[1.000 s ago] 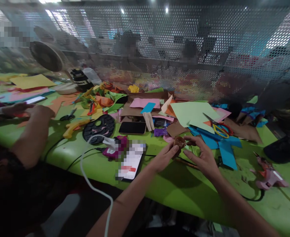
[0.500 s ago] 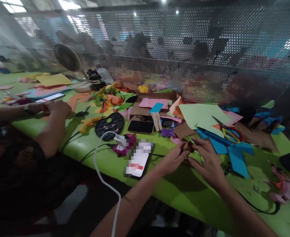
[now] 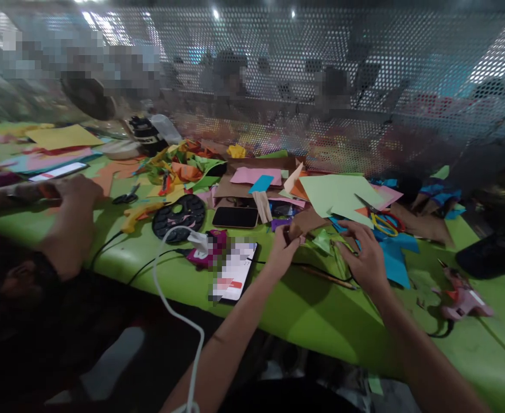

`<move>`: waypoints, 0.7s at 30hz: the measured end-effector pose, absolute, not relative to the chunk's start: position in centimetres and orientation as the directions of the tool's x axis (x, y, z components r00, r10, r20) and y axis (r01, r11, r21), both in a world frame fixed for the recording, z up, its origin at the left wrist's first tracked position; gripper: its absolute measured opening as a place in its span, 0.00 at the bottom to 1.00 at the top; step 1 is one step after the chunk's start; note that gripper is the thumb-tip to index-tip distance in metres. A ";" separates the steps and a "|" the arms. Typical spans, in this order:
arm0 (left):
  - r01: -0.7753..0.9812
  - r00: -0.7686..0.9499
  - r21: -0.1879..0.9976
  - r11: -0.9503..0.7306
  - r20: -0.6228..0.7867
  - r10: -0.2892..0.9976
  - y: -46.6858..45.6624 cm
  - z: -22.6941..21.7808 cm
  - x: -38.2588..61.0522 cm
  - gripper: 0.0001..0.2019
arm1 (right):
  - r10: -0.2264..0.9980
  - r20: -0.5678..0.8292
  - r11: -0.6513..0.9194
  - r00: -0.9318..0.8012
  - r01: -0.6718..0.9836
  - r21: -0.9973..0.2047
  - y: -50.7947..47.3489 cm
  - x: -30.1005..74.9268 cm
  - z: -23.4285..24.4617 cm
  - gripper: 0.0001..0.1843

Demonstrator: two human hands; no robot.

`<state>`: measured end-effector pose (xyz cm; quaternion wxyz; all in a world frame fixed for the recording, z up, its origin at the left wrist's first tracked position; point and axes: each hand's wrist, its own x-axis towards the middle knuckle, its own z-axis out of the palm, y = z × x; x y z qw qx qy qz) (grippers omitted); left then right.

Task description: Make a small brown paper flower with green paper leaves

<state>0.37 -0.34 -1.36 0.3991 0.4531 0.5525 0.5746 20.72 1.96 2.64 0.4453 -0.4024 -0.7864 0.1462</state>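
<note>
My left hand (image 3: 283,255) is closed, with a small brown piece (image 3: 294,231) between its thumb and fingers; its exact shape is partly hidden. To its right my right hand (image 3: 364,257) hovers with the fingers apart and curved, nothing visible in its grip. Between the hands lie light green scraps (image 3: 322,241) on the green tabletop. A thin wooden stick (image 3: 327,276) rests just below them, beside a black cable. Blue paper pieces (image 3: 396,261) lie beyond my right hand, near yellow-handled scissors (image 3: 384,225).
A phone (image 3: 236,272) and a purple power socket (image 3: 207,249) with a white cable stand left of my hands. A pink glue gun (image 3: 467,301) lies at the right. Coloured sheets (image 3: 338,195) pile up before a perforated screen. A co-worker's hand (image 3: 78,192) is at far left.
My hands, close together before, have moved apart. The brown piece has gone left with my left hand, and the fingers of my right hand have spread. The view has shifted slightly right.
</note>
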 end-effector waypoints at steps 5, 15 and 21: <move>0.380 -0.309 0.919 -0.100 0.228 0.923 0.0 -2.2 0.0 0.15 | 0.792 0.449 0.600 -0.415 0.668 -0.441 3.3 20.7 0.3 0.17; 0.128 -0.155 0.982 -0.138 0.157 0.975 0.0 -2.0 0.2 0.15 | 0.884 0.295 0.444 -0.362 0.848 -0.290 4.6 18.3 -1.1 0.26; -0.097 -0.045 0.988 -0.123 0.120 0.992 -0.4 -1.5 0.5 0.19 | 0.879 0.304 0.461 -0.367 0.818 -0.345 4.0 18.9 -0.8 0.08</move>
